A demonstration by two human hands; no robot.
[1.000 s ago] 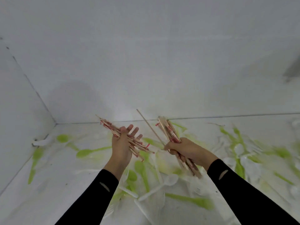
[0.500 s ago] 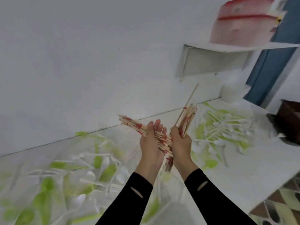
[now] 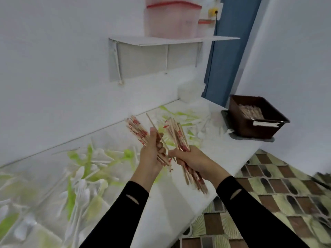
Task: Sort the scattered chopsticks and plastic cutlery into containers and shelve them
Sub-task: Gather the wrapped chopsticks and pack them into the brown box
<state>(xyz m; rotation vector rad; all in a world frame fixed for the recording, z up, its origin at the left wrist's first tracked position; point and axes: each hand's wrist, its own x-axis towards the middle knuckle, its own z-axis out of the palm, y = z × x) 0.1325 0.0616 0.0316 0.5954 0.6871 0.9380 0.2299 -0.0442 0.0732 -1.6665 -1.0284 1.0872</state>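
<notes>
Standing at the right end of a white counter [image 3: 223, 154], with its front edge running down toward the lower middle and tiled floor [image 3: 268, 185] just beyond. Bare surface only between the hands and the brown bin [image 3: 238, 122]. To the left, all covered with scattered green and white plastic cutlery [image 3: 86, 176]. Above the far end, a wall shelf [image 3: 161, 41].

In the brown bin, at the counter's right corner on a grey tray [image 3: 250, 138], a layer of chopsticks. On the shelf, pink containers [image 3: 172, 20] with red lids, contents not possible to tell. Against the wall below, a clear tub [image 3: 189, 92], blurred.

Left hand [image 3: 150, 154] curled round one bundle of wrapped chopsticks [image 3: 137, 130], right hand [image 3: 193, 160] closed round a second bundle [image 3: 176, 135], both above the counter, tips pointing away. Between them one bare stick [image 3: 154, 125], slanting; cannot tell which hand has it.

Compared with half a second ago: bundles no longer crossed, now side by side, and the bin fully in view.
</notes>
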